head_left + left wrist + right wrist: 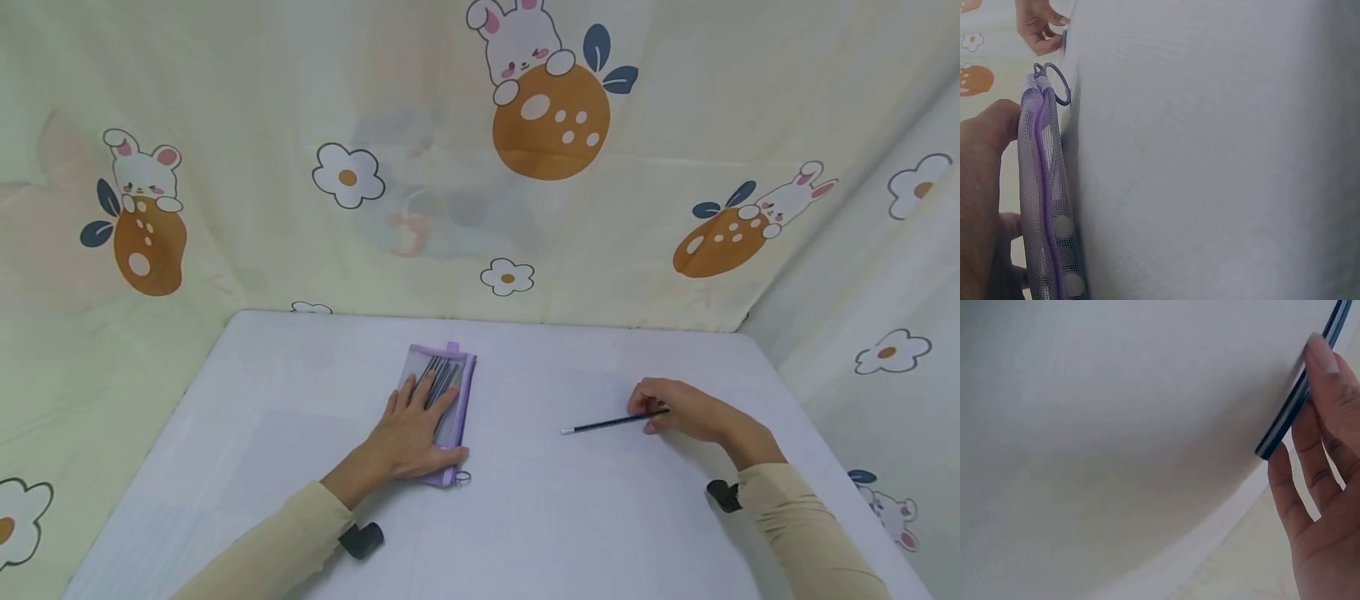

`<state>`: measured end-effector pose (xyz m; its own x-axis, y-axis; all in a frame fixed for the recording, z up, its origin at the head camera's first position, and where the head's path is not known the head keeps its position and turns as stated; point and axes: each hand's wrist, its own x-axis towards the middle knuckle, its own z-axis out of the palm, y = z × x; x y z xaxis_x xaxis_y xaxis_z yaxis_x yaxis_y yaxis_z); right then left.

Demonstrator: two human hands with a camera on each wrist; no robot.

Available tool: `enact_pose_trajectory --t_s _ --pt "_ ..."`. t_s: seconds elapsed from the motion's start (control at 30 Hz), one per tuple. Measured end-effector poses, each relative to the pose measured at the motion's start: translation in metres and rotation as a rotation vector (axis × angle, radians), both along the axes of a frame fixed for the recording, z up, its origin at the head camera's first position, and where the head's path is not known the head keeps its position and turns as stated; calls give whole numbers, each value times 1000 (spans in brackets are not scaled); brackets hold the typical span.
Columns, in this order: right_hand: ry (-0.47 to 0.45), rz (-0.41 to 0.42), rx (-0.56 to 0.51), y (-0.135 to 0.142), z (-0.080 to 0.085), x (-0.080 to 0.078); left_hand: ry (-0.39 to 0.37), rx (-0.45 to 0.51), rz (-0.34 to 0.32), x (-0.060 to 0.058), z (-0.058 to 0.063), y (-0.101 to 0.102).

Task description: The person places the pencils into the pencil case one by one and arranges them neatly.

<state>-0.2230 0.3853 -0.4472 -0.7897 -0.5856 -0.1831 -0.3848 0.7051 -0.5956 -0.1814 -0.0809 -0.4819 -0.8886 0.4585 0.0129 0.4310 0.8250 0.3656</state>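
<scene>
A purple-edged mesh pencil pouch (466, 400) lies on the table, with several dark pencils (442, 375) showing through it. Over it rests my left hand (405, 437), fingers spread straight and thumb across the lower part. In the left wrist view the pouch (1040, 187) is seen edge-on beside that hand, and pale round pencil ends show through the mesh. My right hand (678, 407) pinches a dark pencil (611, 423) near one end; its white-tipped end points left. The right wrist view shows the thumb laid along this pencil (1291, 415), with fingers behind it.
The white table (525, 517) reaches back to a hanging curtain (420, 283) printed with rabbits and flowers. A small metal ring (463, 477) hangs at the pouch's near corner. Black wrist devices (363, 541) are worn below both sleeves.
</scene>
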Motion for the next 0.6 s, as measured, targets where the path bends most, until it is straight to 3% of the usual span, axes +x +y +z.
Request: enact_pose_trajectory --t_s 0.4,0.6 --pt "56 55 39 -2 -1 -3 -3 -11 -2 1 0 0" --pt "141 78 64 -17 7 -8 5 -1 -2 0 1 0"
